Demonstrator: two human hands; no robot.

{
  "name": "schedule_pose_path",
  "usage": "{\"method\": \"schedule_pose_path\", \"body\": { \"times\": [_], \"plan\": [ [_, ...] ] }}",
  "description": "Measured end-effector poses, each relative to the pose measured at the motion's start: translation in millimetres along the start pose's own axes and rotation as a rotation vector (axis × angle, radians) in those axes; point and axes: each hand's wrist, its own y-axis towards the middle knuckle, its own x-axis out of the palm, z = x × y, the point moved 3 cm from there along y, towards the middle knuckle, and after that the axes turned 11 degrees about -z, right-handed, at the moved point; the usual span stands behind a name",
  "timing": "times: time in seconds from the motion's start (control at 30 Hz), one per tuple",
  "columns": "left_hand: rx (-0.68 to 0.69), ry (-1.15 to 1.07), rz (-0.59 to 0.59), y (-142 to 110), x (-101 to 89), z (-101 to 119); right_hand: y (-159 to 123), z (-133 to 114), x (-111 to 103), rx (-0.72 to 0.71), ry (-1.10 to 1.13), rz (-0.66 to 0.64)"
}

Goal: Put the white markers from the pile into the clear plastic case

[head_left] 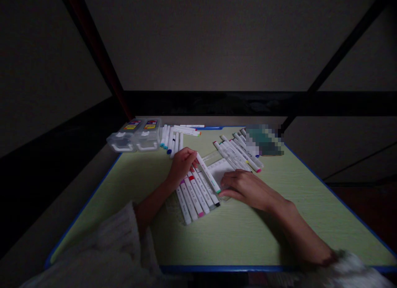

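Observation:
My left hand [182,167] pinches the upper end of a white marker [208,173] with a green tip end, closed on it. The marker slants above a row of white markers [196,193] lying side by side, some with pink, red or black ends. A clear plastic tray or sleeve seems to lie under that row. My right hand [246,189] is beside the held marker's green end, its thumb apart from its bent fingers, and nothing shows in it. Whether the thumb touches the marker I cannot tell. A white sheet or card [219,167] lies partly behind the right fingers.
Two clear lidded cases [148,135] with handles stand at the table's back left. More white markers [173,139] lie beside them. Another group of markers [238,149] lies at the back right, next to a blurred-out dark green item [265,140]. The pale green table [248,242] has a blue edge.

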Motion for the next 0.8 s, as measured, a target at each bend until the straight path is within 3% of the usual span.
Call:
{"method": "schedule_pose_path", "body": {
  "times": [0.4, 0.8],
  "plan": [
    [0.019, 0.175, 0.015, 2, -2.0, -11, -9, 8, -5, 0.05, 0.013, 0.084],
    [0.119, 0.607, 0.063, -4, 0.6, -2, -10, 18, 2, 0.082, 0.071, 0.079]
  ]
}}
